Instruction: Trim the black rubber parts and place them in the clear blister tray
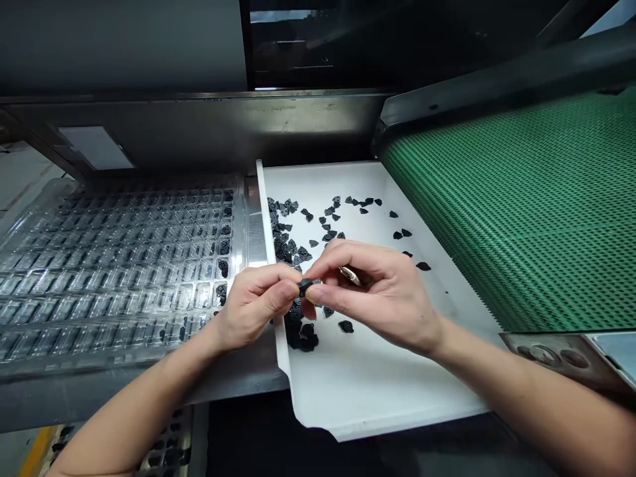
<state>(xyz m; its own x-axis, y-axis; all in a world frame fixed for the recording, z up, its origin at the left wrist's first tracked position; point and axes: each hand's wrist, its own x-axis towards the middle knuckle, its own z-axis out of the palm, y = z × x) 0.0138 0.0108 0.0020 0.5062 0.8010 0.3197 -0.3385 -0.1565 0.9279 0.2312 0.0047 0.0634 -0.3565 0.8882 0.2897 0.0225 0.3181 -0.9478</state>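
Observation:
A small black part (305,286) is pinched between the fingertips of both hands, above the left side of the white tray (387,384). My left hand (258,301) is closed on its left side with thumb and forefinger. From the right, my right hand (382,291) grips the same part with thumb and fingertips. A shiny silver object (350,275) shows among the right hand's fingers; its kind cannot be made out. Below and behind the hands, many loose black parts (284,248) lie in the tray, heaped along its left wall.
To the left sits a clear plastic blister tray (124,265), with black parts in its right-hand column. A green perforated conveyor belt (527,199) runs along the right. Behind stands a metal machine panel (199,129). Another tray of black parts (169,444) is lower down.

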